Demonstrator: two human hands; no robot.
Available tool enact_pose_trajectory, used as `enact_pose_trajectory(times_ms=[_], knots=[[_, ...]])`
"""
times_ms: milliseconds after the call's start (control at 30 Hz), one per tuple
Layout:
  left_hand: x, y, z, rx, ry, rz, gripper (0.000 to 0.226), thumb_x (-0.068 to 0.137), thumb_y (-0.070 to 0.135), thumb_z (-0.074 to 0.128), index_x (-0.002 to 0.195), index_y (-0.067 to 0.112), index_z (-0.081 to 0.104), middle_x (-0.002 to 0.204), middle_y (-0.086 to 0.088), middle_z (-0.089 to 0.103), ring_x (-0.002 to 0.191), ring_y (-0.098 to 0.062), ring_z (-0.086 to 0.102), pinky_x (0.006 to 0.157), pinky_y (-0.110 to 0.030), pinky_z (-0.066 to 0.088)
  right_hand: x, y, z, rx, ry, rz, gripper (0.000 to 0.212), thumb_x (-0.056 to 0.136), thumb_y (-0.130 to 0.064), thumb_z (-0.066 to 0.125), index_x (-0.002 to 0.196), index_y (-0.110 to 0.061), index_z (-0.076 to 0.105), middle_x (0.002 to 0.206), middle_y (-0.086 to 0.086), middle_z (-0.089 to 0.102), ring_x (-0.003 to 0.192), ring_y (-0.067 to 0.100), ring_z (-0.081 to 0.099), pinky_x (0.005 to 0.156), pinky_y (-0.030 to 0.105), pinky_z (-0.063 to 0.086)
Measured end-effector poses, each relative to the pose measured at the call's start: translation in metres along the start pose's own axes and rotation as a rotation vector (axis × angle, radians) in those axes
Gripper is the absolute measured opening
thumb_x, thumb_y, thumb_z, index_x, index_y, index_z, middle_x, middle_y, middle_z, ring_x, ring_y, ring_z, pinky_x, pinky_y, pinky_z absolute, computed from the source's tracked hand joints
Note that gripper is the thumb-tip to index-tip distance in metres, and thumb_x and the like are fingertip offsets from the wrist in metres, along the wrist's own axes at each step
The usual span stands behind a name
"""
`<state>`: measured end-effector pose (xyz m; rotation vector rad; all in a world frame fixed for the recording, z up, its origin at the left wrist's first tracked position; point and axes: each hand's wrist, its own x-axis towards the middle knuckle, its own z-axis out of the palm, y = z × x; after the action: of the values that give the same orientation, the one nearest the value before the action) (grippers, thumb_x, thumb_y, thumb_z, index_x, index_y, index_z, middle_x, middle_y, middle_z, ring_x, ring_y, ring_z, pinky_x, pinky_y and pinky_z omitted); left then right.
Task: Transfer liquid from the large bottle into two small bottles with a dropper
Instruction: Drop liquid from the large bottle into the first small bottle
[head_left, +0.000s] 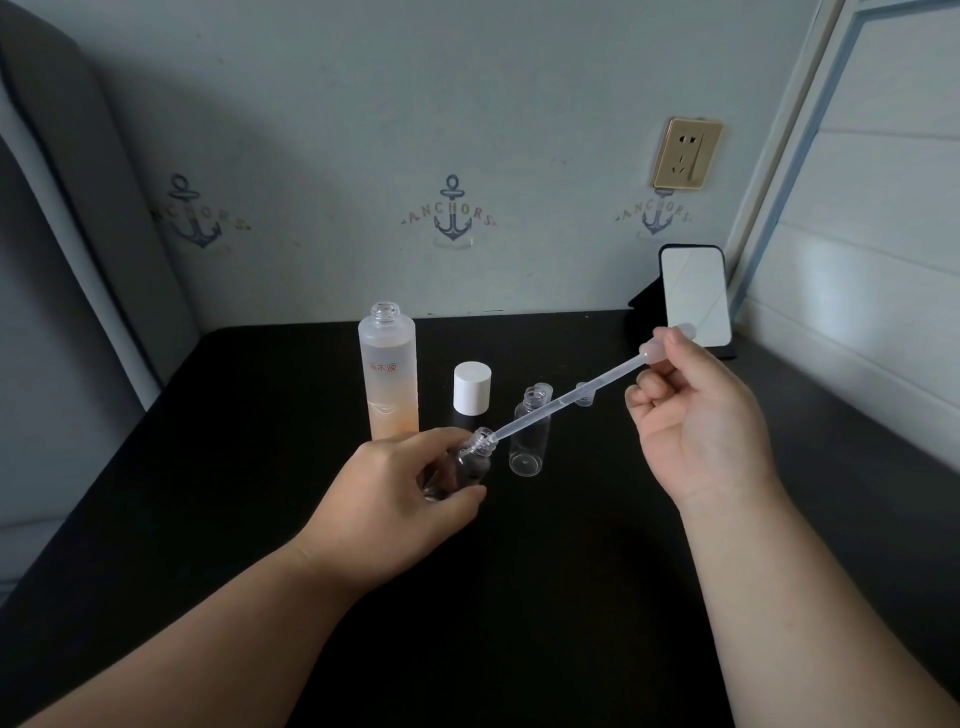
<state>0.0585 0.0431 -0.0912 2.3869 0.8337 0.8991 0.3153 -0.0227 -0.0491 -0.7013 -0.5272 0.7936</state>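
On the left half of the black table (234, 467), the large bottle (387, 371) stands upright and uncapped, frosted, with peach-coloured liquid filling its lower part and red characters on its side. Just in front of it, the left hand (395, 504) grips a small clear bottle (462, 467), fingers curled over the top of its body and thumb pressed along its near side, so that only the neck and part of the shoulder show past the fingers. That bottle is tilted, its open mouth pointing up and to the right. The dropper (566, 397) runs as a long, pale, slanted line from that mouth up to the right; its thin tip sits right at the mouth, though how far it reaches inside cannot be told. Behind the line of the dropper, a white cap (472, 388) stands on the table just right of the large bottle. Next to the right, the second small bottle (531, 439) stands upright, open and clear, close beside the held one but apart from it. A small clear cap (585, 394) lies just behind the dropper's stem. Farther right, the right hand (696, 415) is raised above the table, palm turned inward, pinching the dropper's bulb end between thumb and forefinger, the other fingers curled. Behind it, a phone (693, 293) leans near the wall.
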Motion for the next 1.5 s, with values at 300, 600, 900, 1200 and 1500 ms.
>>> enact_pose_trajectory(times_ms=[300, 600, 900, 1200, 1500], knots=[[-0.0002, 0.0013, -0.0008, 0.005, -0.004, -0.003, 0.04, 0.077, 0.063, 0.059, 0.115, 0.053, 0.058, 0.104, 0.031, 0.061, 0.094, 0.003, 0.062, 0.067, -0.011, 0.048, -0.0031, -0.0019, 0.0038, -0.007, -0.003, 0.014, 0.027, 0.095, -0.01, 0.063, 0.073, -0.014, 0.077, 0.074, 0.0, 0.067, 0.047, 0.008, 0.04, 0.051, 0.019, 0.039], [0.0004, 0.0018, -0.0005, 0.018, -0.011, 0.001, 0.037, 0.077, 0.061, 0.061, 0.113, 0.052, 0.057, 0.104, 0.031, 0.059, 0.095, 0.003, 0.061, 0.071, -0.01, 0.05, -0.0038, -0.0033, 0.0033, -0.011, -0.041, -0.003, 0.028, 0.097, -0.007, 0.06, 0.074, -0.015, 0.073, 0.071, 0.0, 0.065, 0.044, 0.005, 0.036, 0.049, 0.017, 0.035], [0.0015, 0.0027, 0.0003, 0.031, -0.028, -0.02, 0.022, 0.079, 0.059, 0.063, 0.098, 0.055, 0.054, 0.104, 0.033, 0.058, 0.094, 0.005, 0.061, 0.065, -0.011, 0.05, -0.0015, -0.0017, -0.0008, 0.071, -0.083, -0.048, 0.011, 0.09, -0.014, 0.068, 0.086, -0.017, 0.079, 0.078, 0.002, 0.069, 0.061, 0.009, 0.055, 0.063, 0.019, 0.047], [0.0014, 0.0005, -0.0001, -0.054, -0.059, -0.066, 0.035, 0.073, 0.065, 0.065, 0.096, 0.039, 0.061, 0.09, 0.023, 0.065, 0.076, -0.004, 0.065, 0.063, -0.018, 0.051, -0.0002, -0.0046, -0.0058, 0.2, 0.025, 0.024, 0.018, 0.096, -0.019, 0.064, 0.107, -0.008, 0.072, 0.082, 0.002, 0.07, 0.063, 0.01, 0.06, 0.066, 0.024, 0.054], [-0.002, 0.0072, -0.0064, -0.235, 0.228, 0.069, 0.024, 0.088, 0.055, 0.057, 0.095, 0.033, 0.064, 0.081, 0.006, 0.065, 0.067, -0.017, 0.059, 0.058, -0.027, 0.048, 0.0006, 0.0009, -0.0043, 0.234, 0.014, 0.049, 0.015, 0.096, -0.016, 0.064, 0.107, -0.007, 0.069, 0.085, 0.005, 0.071, 0.07, 0.012, 0.067, 0.067, 0.024, 0.055]])
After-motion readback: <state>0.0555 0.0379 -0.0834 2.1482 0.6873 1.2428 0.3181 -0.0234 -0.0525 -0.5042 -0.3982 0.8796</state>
